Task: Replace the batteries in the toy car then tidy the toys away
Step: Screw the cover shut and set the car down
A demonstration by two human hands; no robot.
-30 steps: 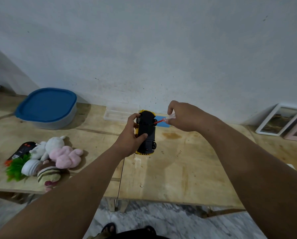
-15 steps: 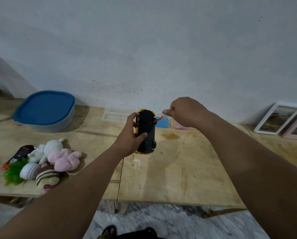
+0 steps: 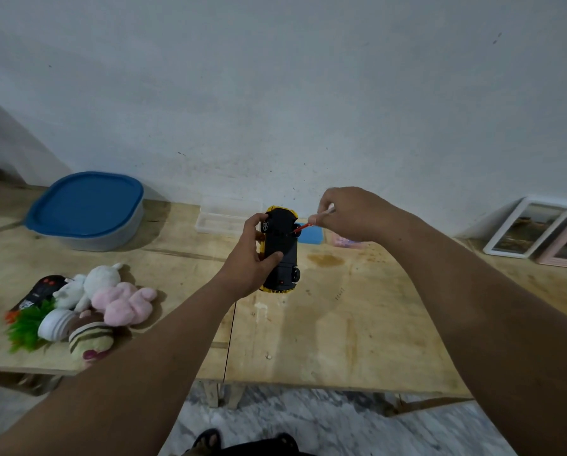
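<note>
A yellow toy car [image 3: 281, 250] is held upside down above the table [image 3: 341, 340] by the left hand [image 3: 252, 258], its black underside turned up. A small screwdriver [image 3: 311, 222] with a red shaft is pinched by the right hand [image 3: 351, 212], its tip set against the underside near the far wheels. Plush toys [image 3: 107, 297] are heaped at the left, near a blue-lidded container [image 3: 86, 209]. Two picture frames [image 3: 528, 228] are leaned against the wall.

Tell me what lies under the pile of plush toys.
Under the plush toys a black remote control and green artificial grass stick out on the wooden table. Anything else beneath the pile is covered.
</note>
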